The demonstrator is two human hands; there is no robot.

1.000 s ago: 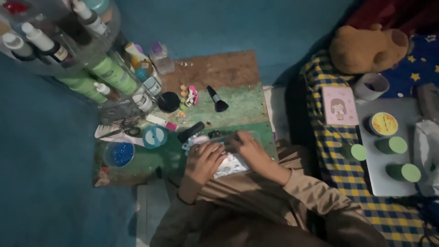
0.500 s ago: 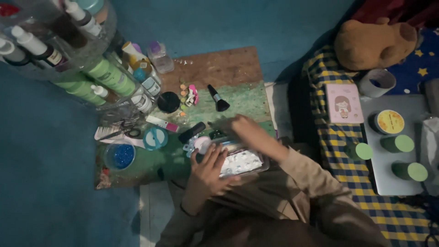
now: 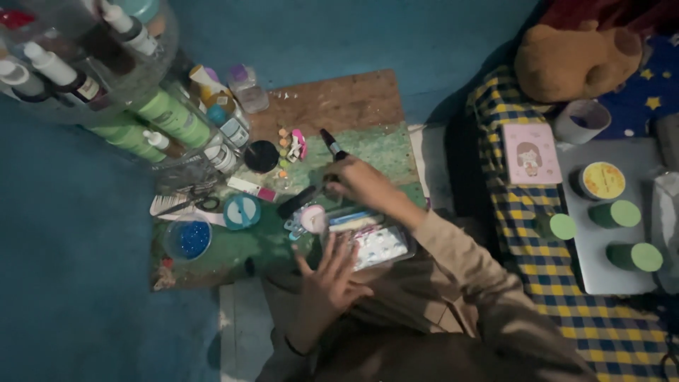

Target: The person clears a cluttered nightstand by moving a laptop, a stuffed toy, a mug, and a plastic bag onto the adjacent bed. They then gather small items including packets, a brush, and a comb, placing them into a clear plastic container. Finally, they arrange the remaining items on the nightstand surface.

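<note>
I see the right hand (image 3: 357, 182) over the middle of the worktop (image 3: 339, 102), a low wooden board with a green mat. Its fingers are curled about a thin dark tool; I cannot tell what the tool is. The left hand (image 3: 329, 283) is released, fingers spread, resting on the near edge of a clear flat case (image 3: 378, 244) that lies at the worktop's near right edge. The case holds pale, small-patterned contents, too small to tell apart.

Packages by place:
- Just left of the case: a small round white-and-pink tin (image 3: 311, 218).
- Further left: a round teal disc (image 3: 242, 211), then a clear cup of blue beads (image 3: 188, 239).
- Behind the right hand: a black brush (image 3: 331, 145) lying tilted, and a round black lid (image 3: 262, 155).
- Far left corner: a clear rack with green tubes (image 3: 170, 117) and white-capped bottles (image 3: 56, 71).

On the right, a yellow-and-blue checked cloth (image 3: 537, 269) carries a grey tray (image 3: 601, 276). On the tray I see a round yellow-lidded tin (image 3: 602, 180) and two green-capped jars (image 3: 615, 213). A pink square card (image 3: 530, 153) with a cartoon figure lies just left of the tray. A brown plush toy (image 3: 576, 60) sits behind it.
</note>
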